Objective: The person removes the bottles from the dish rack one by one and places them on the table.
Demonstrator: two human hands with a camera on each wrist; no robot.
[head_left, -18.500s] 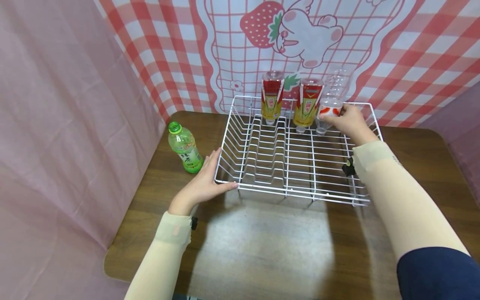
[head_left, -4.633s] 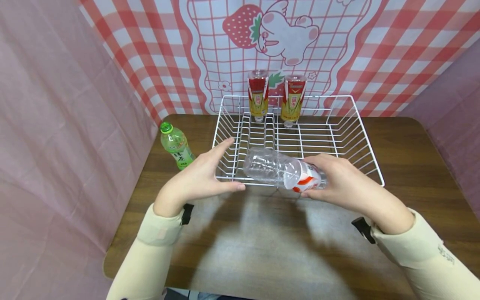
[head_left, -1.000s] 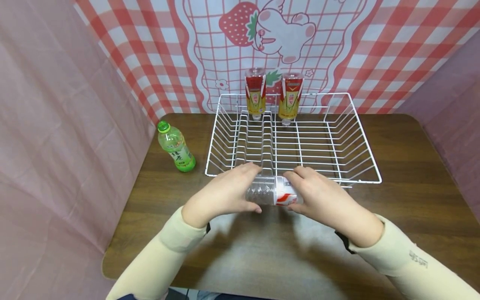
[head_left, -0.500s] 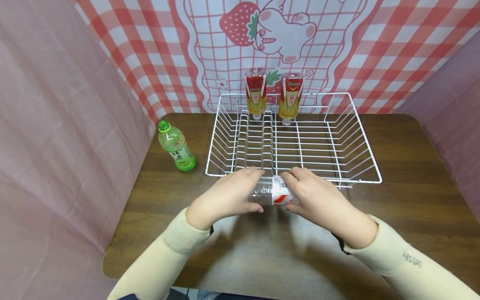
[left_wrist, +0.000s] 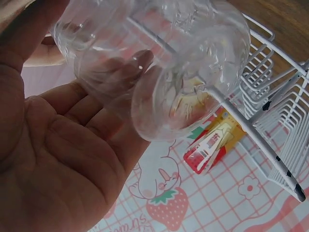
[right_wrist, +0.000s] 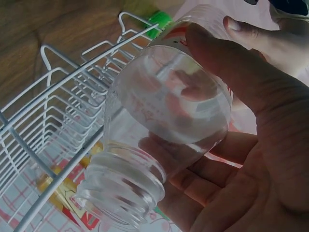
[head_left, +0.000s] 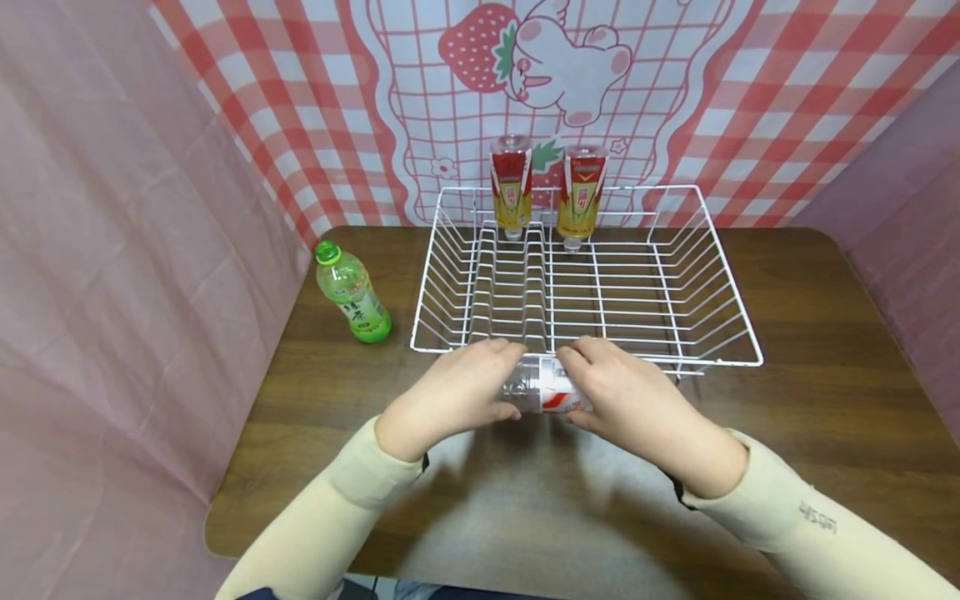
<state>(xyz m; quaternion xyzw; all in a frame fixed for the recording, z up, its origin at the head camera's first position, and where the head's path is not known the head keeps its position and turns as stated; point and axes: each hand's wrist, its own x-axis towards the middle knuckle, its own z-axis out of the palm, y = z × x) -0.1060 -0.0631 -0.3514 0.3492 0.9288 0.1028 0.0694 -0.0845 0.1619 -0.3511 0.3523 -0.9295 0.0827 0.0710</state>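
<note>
A clear plastic bottle [head_left: 529, 385] with a white and orange-red label lies level in front of the rack's near rim, held between both hands. My left hand [head_left: 453, 387] grips its base end, fingers over the far side and thumb on the near side. My right hand [head_left: 626, 392] grips the label and neck end. In the right wrist view the bottle's threaded mouth [right_wrist: 123, 188] shows without a cap. The bottle base [left_wrist: 188, 92] comes close to a rack wire in the left wrist view. My palms hide both bottle ends in the head view.
A white wire dish rack [head_left: 720, 363] stands behind the hands on the brown wooden table [head_left: 817, 400]. Two red and yellow labelled bottles, one [head_left: 512, 187] left and one [head_left: 582, 193] right, stand upside down at its back. A green-capped tea bottle [head_left: 354, 296] stands left.
The clear bottle came from the rack's back to the front in my right hand. My left hand left the rack's corner and took its base end. Lately both hands have shifted only slightly.
</note>
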